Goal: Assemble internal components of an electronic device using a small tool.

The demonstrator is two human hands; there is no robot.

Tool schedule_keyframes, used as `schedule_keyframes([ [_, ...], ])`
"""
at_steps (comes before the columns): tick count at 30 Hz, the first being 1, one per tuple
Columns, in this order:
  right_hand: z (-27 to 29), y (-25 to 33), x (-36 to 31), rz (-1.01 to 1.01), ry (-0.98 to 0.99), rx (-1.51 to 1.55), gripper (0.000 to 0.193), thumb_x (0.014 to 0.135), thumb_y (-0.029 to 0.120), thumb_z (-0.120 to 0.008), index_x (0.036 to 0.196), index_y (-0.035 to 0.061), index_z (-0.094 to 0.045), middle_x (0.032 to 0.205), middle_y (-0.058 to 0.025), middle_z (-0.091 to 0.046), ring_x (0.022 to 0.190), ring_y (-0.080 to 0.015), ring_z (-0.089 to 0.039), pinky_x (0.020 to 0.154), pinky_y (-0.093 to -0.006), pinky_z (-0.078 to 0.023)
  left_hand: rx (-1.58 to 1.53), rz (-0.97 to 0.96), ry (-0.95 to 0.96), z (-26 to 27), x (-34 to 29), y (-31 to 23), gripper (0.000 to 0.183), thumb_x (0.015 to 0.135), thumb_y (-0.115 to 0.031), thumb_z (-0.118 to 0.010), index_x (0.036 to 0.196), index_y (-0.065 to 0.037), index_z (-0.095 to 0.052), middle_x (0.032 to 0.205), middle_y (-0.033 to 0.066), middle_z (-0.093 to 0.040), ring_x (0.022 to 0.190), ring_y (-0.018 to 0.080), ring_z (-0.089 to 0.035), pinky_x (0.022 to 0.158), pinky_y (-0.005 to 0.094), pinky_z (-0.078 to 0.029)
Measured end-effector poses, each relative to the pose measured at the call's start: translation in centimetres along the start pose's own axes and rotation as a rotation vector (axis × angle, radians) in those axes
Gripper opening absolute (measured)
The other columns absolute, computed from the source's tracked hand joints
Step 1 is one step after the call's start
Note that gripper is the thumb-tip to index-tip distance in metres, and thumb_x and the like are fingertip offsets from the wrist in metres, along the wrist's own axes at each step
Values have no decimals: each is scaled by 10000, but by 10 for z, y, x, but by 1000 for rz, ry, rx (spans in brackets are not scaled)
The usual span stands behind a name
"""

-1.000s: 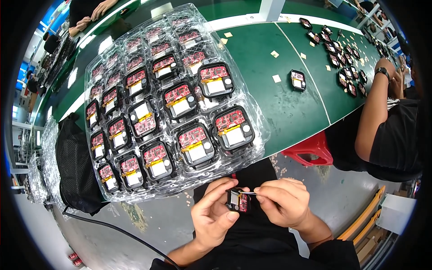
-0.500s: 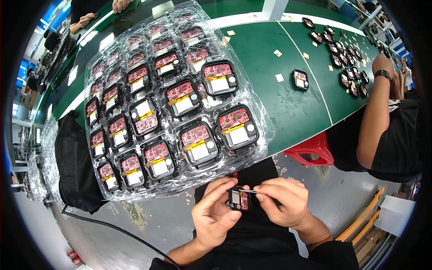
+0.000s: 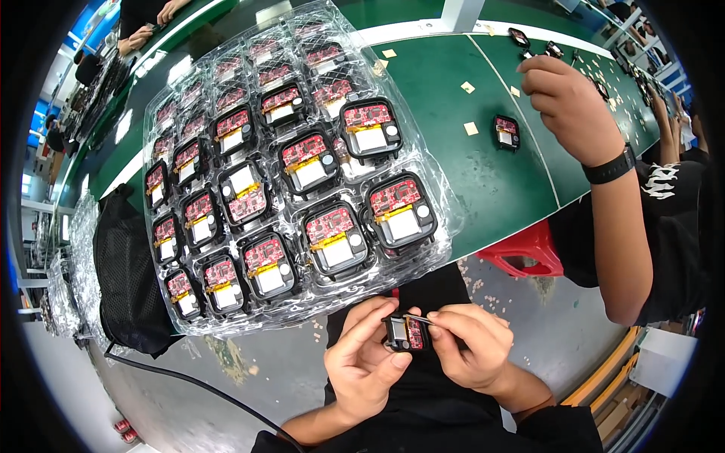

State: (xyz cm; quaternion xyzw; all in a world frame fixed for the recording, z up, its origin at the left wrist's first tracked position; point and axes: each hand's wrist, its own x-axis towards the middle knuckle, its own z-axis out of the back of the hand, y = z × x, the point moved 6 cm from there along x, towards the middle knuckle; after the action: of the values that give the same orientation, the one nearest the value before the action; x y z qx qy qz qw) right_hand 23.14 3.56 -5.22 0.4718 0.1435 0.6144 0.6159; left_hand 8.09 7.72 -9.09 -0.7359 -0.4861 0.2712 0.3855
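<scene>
Low in front of me, over my lap, my left hand grips a small black watch-like case by its edges. Its open face shows a red circuit board, a yellow strip and a pale rectangular part. My right hand pinches thin metal tweezers, whose tip reaches over the upper part of the case. Whether the tip touches the board I cannot tell. Beyond my hands, a clear plastic tray carries rows of similar cases, such as one black case at its near right corner.
On the green table lie a single case and small pale squares. At right a co-worker's arm reaches over more cases. A red stool is under the table edge. A black mesh bag is left of the tray.
The co-worker's hand at right has swung left and nearer, over the table. My hands keep their hold on the case and tweezers, with only a slight shift.
</scene>
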Motion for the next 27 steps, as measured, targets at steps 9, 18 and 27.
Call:
schedule_keyframes([
  [9,-1,0,-1,18,12,-25,181,781,-30,-759,955,-17,-709,839,-123,-700,641,-239,-688,557,-311,-554,19,-38,-2,-3,-1,-1,550,871,46,-730,1362,136,-500,1403,210,-429,1250,375,-574,1056,428,-521],
  [18,1,5,0,186,80,-173,251,730,-1,-769,973,-12,-710,834,-87,-685,637,-201,-672,556,-292,-546,91,-62,-10,4,-5,1,541,872,39,-733,1357,132,-513,1400,213,-442,1227,366,-595,1024,408,-533],
  [27,3,4,3,142,136,-77,252,728,-19,-774,970,-7,-705,834,-97,-689,631,-211,-678,560,-304,-555,86,-59,-18,2,-7,1,558,871,36,-734,1374,120,-507,1398,220,-448,1228,368,-594,1016,396,-539],
])
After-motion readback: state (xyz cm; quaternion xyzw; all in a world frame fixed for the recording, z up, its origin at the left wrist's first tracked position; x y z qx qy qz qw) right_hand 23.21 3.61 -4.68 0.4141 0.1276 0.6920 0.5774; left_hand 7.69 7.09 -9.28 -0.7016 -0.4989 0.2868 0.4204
